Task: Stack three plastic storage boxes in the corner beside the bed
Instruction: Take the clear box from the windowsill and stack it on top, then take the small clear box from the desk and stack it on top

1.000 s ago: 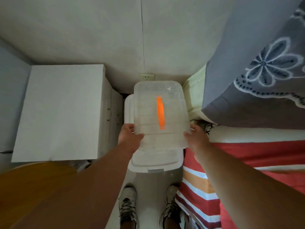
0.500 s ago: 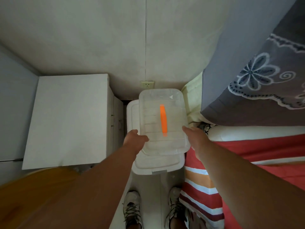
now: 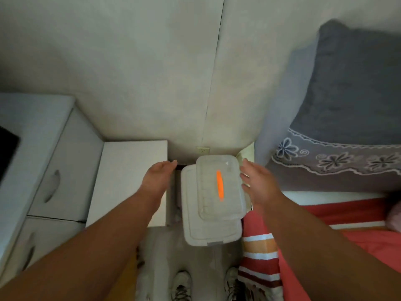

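Note:
A small clear plastic box [image 3: 208, 190] with an orange handle [image 3: 220, 185] lies on top of a larger white plastic box [image 3: 201, 232], which stands on the floor in the corner between the nightstand and the bed. The small box sits toward the far right of the big lid. My left hand [image 3: 159, 173] hovers open to the left of the boxes, apart from them. On the right of the small box, my right hand [image 3: 257, 179] is open with fingers spread, close to its edge but not gripping it.
A white nightstand [image 3: 128, 181] stands left of the boxes, a taller white drawer unit [image 3: 32, 170] further left. The bed [image 3: 325, 224] with red striped cover and a grey floral pillow [image 3: 347, 127] lies right. A wall socket [image 3: 202, 151] sits behind; my shoes [image 3: 181, 285] are below.
Both hands held the small clear box above the large one; now it rests on the large box's lid and both hands have let go and moved apart.

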